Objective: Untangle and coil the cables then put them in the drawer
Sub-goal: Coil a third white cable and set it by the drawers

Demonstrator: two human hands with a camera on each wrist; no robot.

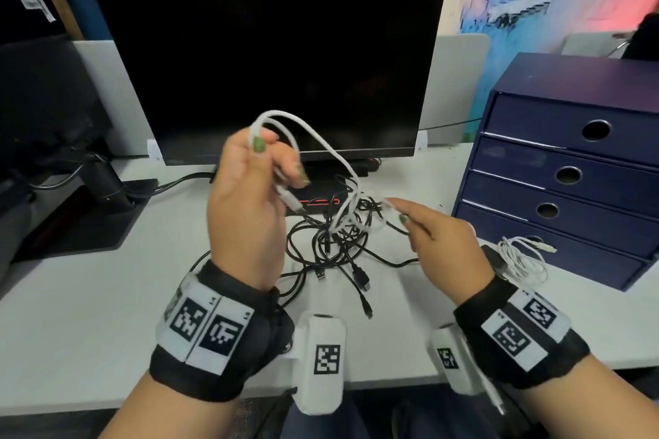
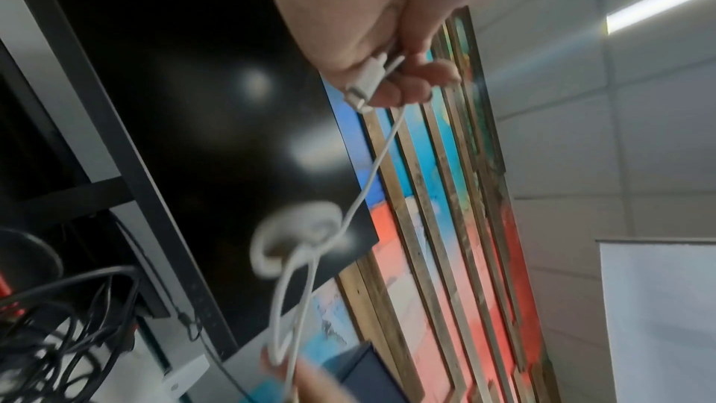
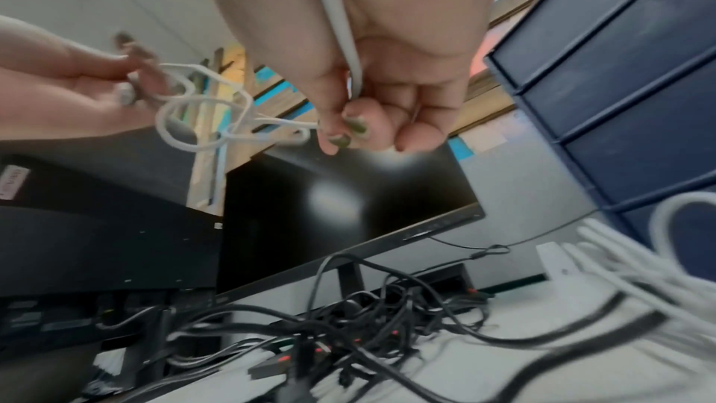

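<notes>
My left hand (image 1: 256,167) is raised in front of the monitor and grips looped turns of a white cable (image 1: 313,134), its plug (image 2: 364,85) sticking out below the fingers. The cable runs down and right to my right hand (image 1: 410,221), which pinches it between thumb and fingers (image 3: 348,130) just above the desk. Under both hands lies a tangle of black cables (image 1: 331,246) on the white desk (image 1: 89,314). A second white cable (image 1: 524,257), loosely coiled, lies beside the blue drawer unit (image 1: 570,167), whose drawers are closed.
A black monitor (image 1: 267,61) stands behind the tangle, its stand among the cables. A second screen on an arm (image 1: 46,100) is at the left. The drawer unit fills the right side of the desk. A person's arm (image 1: 642,36) shows at far right.
</notes>
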